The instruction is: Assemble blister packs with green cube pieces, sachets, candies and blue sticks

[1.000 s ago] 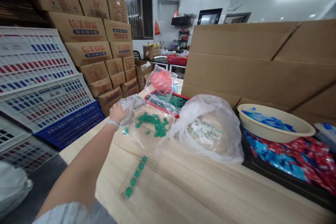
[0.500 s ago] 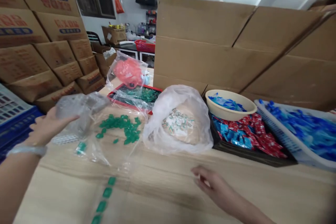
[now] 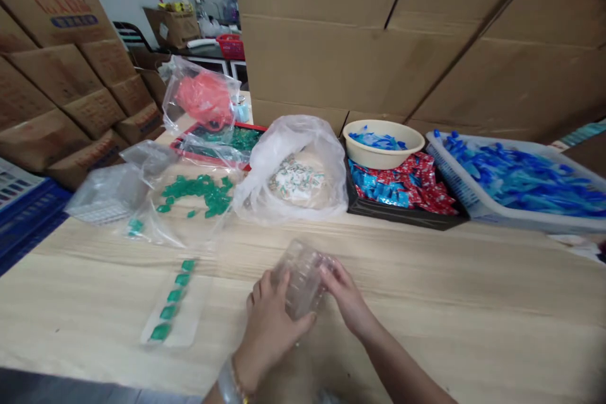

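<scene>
Over the front middle of the table, a clear ridged plastic tray (image 3: 299, 271) is between my two hands, somewhat blurred. My left hand (image 3: 274, 315) wraps the tray's left and near side, thumb across the near edge. My right hand (image 3: 341, 287) pinches its right edge. To the left lies a clear flat tray (image 3: 187, 322) with a row of several green packets (image 3: 174, 295). Beyond it, loose green packets (image 3: 215, 197) lie on a clear plastic bag. A white plastic bag (image 3: 265, 170), opened, holds many small white printed packets (image 3: 298, 178).
Behind the bag stand a cream bowl (image 3: 383, 156) of blue pieces, a black tray (image 3: 407, 216) of red and blue packets, and a white basket (image 3: 497, 205) of blue items. Clear trays (image 3: 106, 192) sit left. Cardboard (image 3: 322, 69) walls the back; cartons (image 3: 57, 82) stack left.
My left hand has come from the clear trays at the left to the middle, now with a clear plastic tray. My right hand has closed on its edge. The view has tilted down.
</scene>
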Tool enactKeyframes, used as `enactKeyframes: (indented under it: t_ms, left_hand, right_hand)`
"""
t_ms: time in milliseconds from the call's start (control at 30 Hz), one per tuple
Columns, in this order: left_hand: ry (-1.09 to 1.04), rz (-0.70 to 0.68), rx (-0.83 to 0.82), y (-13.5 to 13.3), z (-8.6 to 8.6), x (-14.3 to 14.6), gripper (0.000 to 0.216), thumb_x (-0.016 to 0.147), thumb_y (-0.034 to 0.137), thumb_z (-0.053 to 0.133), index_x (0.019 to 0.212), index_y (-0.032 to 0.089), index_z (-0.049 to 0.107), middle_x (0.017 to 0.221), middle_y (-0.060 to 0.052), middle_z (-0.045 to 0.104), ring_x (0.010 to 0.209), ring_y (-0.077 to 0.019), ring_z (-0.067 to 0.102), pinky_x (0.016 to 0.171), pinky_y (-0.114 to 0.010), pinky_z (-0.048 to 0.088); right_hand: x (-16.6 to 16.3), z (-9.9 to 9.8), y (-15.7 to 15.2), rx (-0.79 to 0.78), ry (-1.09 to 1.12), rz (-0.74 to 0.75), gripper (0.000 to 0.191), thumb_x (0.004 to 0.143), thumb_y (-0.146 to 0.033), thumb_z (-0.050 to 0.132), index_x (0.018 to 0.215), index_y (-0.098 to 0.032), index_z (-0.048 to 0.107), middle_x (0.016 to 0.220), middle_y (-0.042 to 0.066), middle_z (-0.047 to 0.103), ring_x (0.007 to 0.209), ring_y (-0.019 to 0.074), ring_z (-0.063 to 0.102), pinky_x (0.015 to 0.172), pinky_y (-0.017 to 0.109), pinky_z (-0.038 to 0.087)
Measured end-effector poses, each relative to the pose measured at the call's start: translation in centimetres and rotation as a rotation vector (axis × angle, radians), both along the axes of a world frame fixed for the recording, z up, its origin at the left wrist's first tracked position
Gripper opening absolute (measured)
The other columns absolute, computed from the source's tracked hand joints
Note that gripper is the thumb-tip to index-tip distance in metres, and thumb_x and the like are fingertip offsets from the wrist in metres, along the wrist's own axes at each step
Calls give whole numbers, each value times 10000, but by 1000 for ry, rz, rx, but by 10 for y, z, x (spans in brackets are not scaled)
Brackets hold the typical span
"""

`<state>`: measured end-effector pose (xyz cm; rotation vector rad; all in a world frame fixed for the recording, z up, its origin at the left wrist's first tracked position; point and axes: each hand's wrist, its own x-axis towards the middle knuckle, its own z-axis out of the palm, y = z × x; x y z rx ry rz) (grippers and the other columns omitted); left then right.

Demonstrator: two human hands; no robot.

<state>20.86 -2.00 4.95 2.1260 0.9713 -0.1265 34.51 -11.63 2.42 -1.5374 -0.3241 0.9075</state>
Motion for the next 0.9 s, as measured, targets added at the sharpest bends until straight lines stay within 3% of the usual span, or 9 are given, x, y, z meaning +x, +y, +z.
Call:
enactKeyframes:
  t_ms: [100, 200, 300, 400, 500, 567, 733, 800, 900]
  left_hand:
    - [-153, 62, -67, 22, 3, 7, 858, 484, 552, 667, 1239, 217, 433, 1356, -142, 308, 1270, -328, 190, 1017, -449, 153]
    - [-437, 471, -311, 67, 7, 33, 741, 548, 512, 662, 1180, 182, 461, 1278, -145, 411, 1204, -278, 338, 959, -384, 292]
    - [-670, 804, -756, 106, 8, 81, 430, 660, 450, 607, 1004, 201, 537, 930, -69, 605, 866, -190, 574, 713, -292, 441]
    - [-720, 976, -894, 122, 9, 134, 182, 710, 324, 577, 811, 179, 536, 582, 28, 529, 488, -95, 508, 509, -217, 396]
    - [-733, 968, -843, 130, 18, 172, 42, 706, 166, 535, 709, 149, 497, 459, 76, 408, 359, -44, 360, 451, -188, 333]
    - [-788, 917, -785, 139, 32, 188, 51, 671, 103, 528, 683, 137, 492, 456, 79, 410, 368, -35, 349, 453, -180, 313]
    - [-934, 713, -632, 160, 64, 193, 52, 607, 102, 576, 601, 112, 526, 508, 42, 496, 483, -56, 441, 488, -185, 304]
    - [-895, 619, -568, 155, 61, 183, 87, 579, 124, 612, 545, 113, 533, 487, 33, 505, 485, -72, 443, 478, -193, 298]
    - [-753, 514, -487, 137, 43, 163, 155, 569, 169, 648, 479, 115, 534, 433, 26, 490, 449, -85, 424, 450, -203, 281]
  right_hand:
    - [35, -7, -11, -111, -58, -214, 494, 636, -484, 599, 1021, -177, 558, 968, 91, 621, 907, 251, 564, 721, 355, 468]
    - [86, -8, 1, -97, -69, -420, 388, 604, -360, 655, 946, -191, 587, 967, 60, 620, 1001, 219, 522, 808, 297, 438]
    - [123, -1, 40, -42, 182, -499, 202, 689, -309, 594, 849, -187, 575, 842, 36, 630, 898, 161, 566, 750, 244, 458]
    - [139, 7, 89, -10, 313, -451, 174, 794, -333, 461, 825, -183, 545, 683, 22, 611, 671, 136, 594, 586, 243, 482]
    - [150, 21, 128, 22, 361, -382, 129, 795, -283, 465, 835, -183, 535, 593, 0, 586, 543, 136, 571, 467, 233, 451]
    - [160, 36, 147, 47, 377, -330, 100, 775, -198, 473, 841, -165, 540, 572, 0, 583, 531, 142, 571, 451, 234, 443]
    - [189, 76, 164, 197, 307, -236, 199, 699, -102, 492, 874, -148, 574, 667, 19, 640, 664, 163, 611, 572, 261, 490]
    - [194, 75, 156, 233, 198, -214, 241, 642, -104, 541, 875, -146, 585, 709, 30, 658, 708, 184, 619, 615, 278, 499]
    - [193, 55, 133, 145, 79, -201, 272, 574, -134, 609, 845, -137, 595, 742, 51, 669, 727, 216, 624, 646, 308, 497]
